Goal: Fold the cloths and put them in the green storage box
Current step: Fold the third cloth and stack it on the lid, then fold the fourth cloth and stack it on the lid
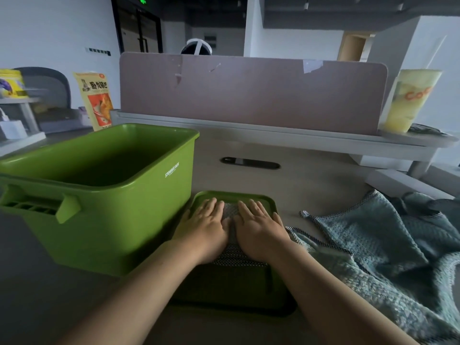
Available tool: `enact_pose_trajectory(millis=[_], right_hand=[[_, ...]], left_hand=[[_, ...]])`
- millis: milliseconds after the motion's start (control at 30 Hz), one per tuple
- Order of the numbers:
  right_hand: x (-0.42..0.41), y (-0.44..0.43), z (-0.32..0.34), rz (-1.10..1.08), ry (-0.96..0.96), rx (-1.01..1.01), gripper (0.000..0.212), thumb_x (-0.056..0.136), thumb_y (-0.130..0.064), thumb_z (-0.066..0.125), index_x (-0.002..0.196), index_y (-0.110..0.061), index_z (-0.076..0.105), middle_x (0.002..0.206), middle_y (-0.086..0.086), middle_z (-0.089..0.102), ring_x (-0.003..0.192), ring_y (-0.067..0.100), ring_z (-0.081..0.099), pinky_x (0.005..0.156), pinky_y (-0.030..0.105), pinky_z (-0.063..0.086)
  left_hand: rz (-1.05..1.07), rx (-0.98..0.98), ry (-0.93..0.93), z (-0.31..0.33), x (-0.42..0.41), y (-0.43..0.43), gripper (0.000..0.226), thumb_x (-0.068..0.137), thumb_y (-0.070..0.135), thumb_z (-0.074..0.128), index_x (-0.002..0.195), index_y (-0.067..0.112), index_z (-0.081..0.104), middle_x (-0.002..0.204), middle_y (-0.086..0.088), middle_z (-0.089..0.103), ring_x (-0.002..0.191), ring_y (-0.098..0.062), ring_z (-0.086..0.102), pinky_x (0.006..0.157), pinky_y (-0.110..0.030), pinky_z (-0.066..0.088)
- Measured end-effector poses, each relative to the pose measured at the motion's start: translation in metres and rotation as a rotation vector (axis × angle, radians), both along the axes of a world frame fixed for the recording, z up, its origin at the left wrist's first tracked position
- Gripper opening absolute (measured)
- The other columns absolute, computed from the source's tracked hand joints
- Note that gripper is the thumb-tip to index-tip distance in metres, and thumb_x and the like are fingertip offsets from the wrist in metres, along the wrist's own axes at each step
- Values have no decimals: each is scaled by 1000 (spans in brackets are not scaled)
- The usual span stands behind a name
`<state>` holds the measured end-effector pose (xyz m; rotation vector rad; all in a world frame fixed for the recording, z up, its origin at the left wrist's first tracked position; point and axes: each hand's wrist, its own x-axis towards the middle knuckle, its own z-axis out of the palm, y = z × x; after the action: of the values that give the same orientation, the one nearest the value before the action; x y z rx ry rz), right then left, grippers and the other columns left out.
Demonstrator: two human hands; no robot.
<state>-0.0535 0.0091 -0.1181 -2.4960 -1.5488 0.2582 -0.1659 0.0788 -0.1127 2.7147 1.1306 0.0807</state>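
Your left hand and right hand press flat, fingers straight, on folded grey cloth atop green lid, beside green storage box.

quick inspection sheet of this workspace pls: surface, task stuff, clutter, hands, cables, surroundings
surface: beige desk with a dark cable slot
job's things: green storage box open, no cloth seen inside; folded cloth lying on green lid; unfolded blue cloths heaped at right
clutter: snack bag and yellow cup near the pink divider
hands: left hand and right hand flat, side by side, pressing the folded cloth
cables: nothing seen
surroundings: dim office behind the pink divider
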Motion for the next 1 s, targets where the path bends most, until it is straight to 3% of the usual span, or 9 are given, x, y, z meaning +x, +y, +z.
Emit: enact_pose_trajectory(millis=[167, 267, 367, 433, 533, 633, 733, 867, 1000], right_hand=[[-6, -4, 5, -106, 30, -24, 61, 100, -42, 11, 154, -17, -1, 163, 1, -8, 149, 16, -11, 119, 47, -9], [-5, -10, 14, -168, 20, 9, 62, 99, -43, 15, 152, -11, 12, 163, 5, 8, 150, 21, -2, 118, 51, -5], [12, -37, 32, -245, 69, 228, 44, 98, -35, 29, 125, -6, 50, 137, 14, 51, 132, 31, 38, 113, 48, 24], [33, -63, 44, -313, 72, 373, 26, 92, -24, 43, 104, -7, 58, 113, 15, 63, 107, 34, 54, 94, 39, 43], [68, -100, 51, -484, 72, 386, 23, 78, -16, 51, 96, -7, 62, 106, 16, 64, 99, 36, 57, 74, 33, 44], [92, -134, 47, -611, 59, 320, 38, 72, -20, 48, 105, -8, 62, 114, 19, 61, 109, 38, 54, 83, 36, 46], [115, -162, 38, -723, 62, 319, 43, 83, -25, 58, 122, -7, 51, 125, 19, 50, 118, 39, 47, 93, 41, 42], [143, -180, 25, -714, 55, 262, 38, 83, -19, 57, 120, -8, 53, 126, 15, 54, 118, 33, 52, 90, 33, 42], [170, -178, 33, -706, 39, 138, 30, 84, -21, 54, 111, -12, 64, 118, 9, 65, 111, 30, 60, 75, 26, 40]], left_hand=[[105, -27, 39, 5, -1, -8, 61, 100, 44, 10, 153, 15, -5, 162, -3, -11, 149, -19, -8, 119, -49, -1], [147, -18, 123, 14, 0, -11, 63, 101, 43, 11, 152, 12, -5, 162, -8, -9, 149, -25, -8, 118, -52, 2], [153, 100, 195, 35, 5, -18, 64, 100, 40, 23, 152, 8, 0, 162, -13, -1, 148, -31, -5, 117, -55, 5], [98, 176, 147, 49, 17, -31, 64, 100, 37, 29, 152, 10, 4, 162, -13, 2, 148, -32, -3, 116, -56, 6], [-60, 248, 49, 62, 47, -63, 59, 100, 34, 33, 151, 14, 15, 161, -10, 10, 148, -32, 2, 116, -55, 8], [-205, 207, -62, 59, 85, -97, 45, 98, 31, 41, 140, 14, 44, 148, -11, 41, 139, -30, 32, 113, -49, 28], [-275, 90, -154, 50, 123, -121, 33, 93, 26, 52, 121, 14, 62, 125, -9, 62, 112, -30, 58, 93, -40, 49], [-306, -33, -161, 37, 173, -138, 36, 87, 23, 58, 121, 14, 60, 122, -10, 64, 112, -30, 59, 93, -37, 49], [-261, -39, -104, 27, 210, -133, 41, 87, 28, 58, 125, 14, 58, 129, -9, 60, 118, -28, 56, 97, -35, 47]])
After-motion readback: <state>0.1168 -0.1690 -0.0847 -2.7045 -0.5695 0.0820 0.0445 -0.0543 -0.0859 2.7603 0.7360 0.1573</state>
